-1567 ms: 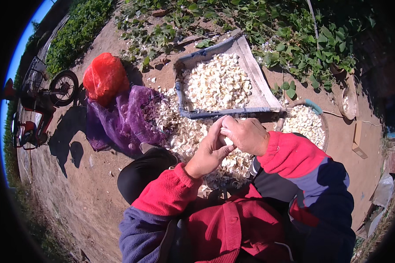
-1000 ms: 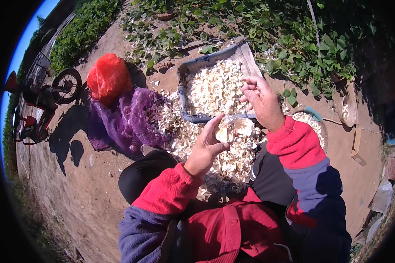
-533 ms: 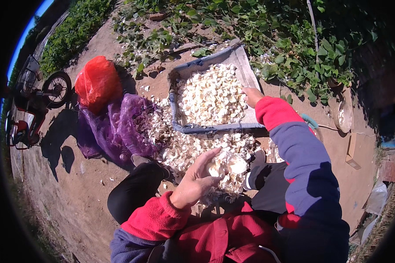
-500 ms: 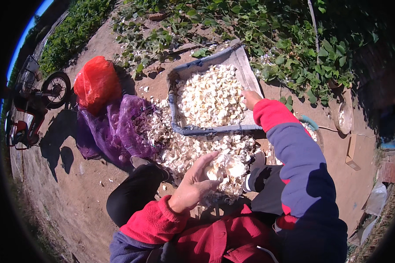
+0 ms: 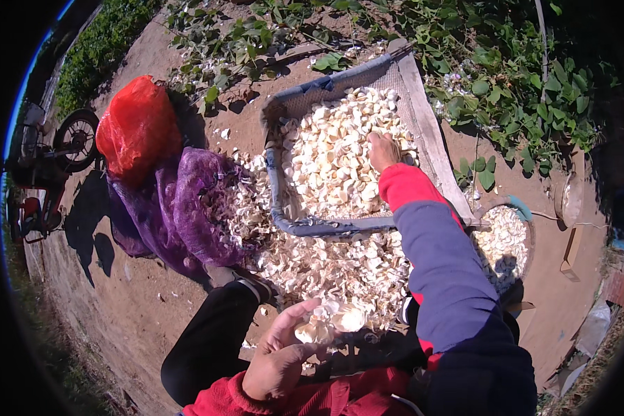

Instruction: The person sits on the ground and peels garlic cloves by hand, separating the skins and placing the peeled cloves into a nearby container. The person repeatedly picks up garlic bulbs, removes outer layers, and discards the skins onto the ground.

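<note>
Holds a pale, papery garlic piece (image 5: 313, 333) in the left hand (image 5: 277, 353), close to the lap, with thumb and fingers curled around it. Shows a second whitish piece (image 5: 349, 318) just past the left fingertips; cannot tell whether gripped as well. Has the right hand (image 5: 383, 151) over the right part of the white cloves (image 5: 333, 159) in the blue-edged tray (image 5: 340, 227), with fingers bent and bunched. Cannot tell from this angle whether pinching a clove or only touching the pile. Extends the right sleeve (image 5: 444, 243) across the near right corner of the tray.

Note, on the near side of the tray, a heap of loose husks (image 5: 333, 267) on the ground. Note, left of the tray, a slack purple mesh bag (image 5: 166, 201), touching the husks along one edge, with a red-orange bag (image 5: 139, 128) against its far end. Note, right of the sleeve, a round basket (image 5: 530, 239), filled with more pale pieces.
</note>
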{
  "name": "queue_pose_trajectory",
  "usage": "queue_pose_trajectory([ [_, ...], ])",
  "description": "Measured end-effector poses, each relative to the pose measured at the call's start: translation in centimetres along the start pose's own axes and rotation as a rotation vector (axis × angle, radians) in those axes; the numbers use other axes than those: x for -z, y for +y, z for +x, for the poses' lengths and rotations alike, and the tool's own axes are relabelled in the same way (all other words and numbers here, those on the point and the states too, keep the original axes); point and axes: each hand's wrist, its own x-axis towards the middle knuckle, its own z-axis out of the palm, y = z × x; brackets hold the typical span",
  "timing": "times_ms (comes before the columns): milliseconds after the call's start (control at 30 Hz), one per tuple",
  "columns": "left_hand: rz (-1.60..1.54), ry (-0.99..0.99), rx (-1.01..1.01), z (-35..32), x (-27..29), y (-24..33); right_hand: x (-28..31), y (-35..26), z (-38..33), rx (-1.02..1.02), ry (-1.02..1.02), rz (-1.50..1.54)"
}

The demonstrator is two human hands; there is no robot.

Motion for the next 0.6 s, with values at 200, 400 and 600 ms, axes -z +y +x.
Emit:
queue_pose_trajectory([
  [200, -0.014, 0.036, -0.021, -0.1, 0.5, 0.2, 0.4, 0.3, 0.1, -0.049, 0.059, 0.125],
  [400, 0.007, -0.047, -0.064, -1.9, -0.6, -0.2, 7.1, 0.0, -0.6, 0.127, -0.033, 0.212],
  [600, 0.067, -0.178, -0.133, -3.7, -1.1, -1.1, 26.0, 8.1, -11.2, 0.127, -0.336, -0.007],
])
